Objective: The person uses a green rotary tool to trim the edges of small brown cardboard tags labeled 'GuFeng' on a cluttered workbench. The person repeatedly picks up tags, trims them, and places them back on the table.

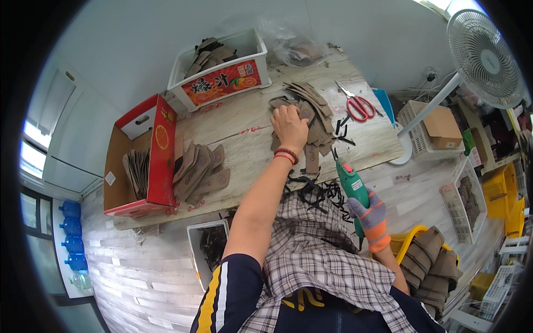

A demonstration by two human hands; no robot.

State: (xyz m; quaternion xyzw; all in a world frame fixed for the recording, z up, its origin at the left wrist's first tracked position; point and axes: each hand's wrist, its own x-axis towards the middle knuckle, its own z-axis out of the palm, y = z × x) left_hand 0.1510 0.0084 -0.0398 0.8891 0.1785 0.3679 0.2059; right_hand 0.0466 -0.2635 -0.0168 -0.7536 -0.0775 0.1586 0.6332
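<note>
My bare left hand (290, 129), with red bead bracelets at the wrist, reaches onto a pile of flat brown fabric pieces (315, 132). Its fingers are bent and closed on a piece there; the fingertips are partly hidden. My right hand (371, 217) wears a grey and orange glove and grips a green electric hand tool (354, 186) with a red button. The tool's narrow dark tip points up at the table edge, just right of the pile. Black trimmed scraps (316, 194) lie on the checked apron (311, 238) over my lap.
Red-handled scissors (361, 106) lie right of the pile. A white bin (176, 83) and a red carton (166, 150) hold more brown pieces, with others stacked beside the carton. Below right stands a filled yellow basket (411, 236). A white fan (458, 80) rises at right.
</note>
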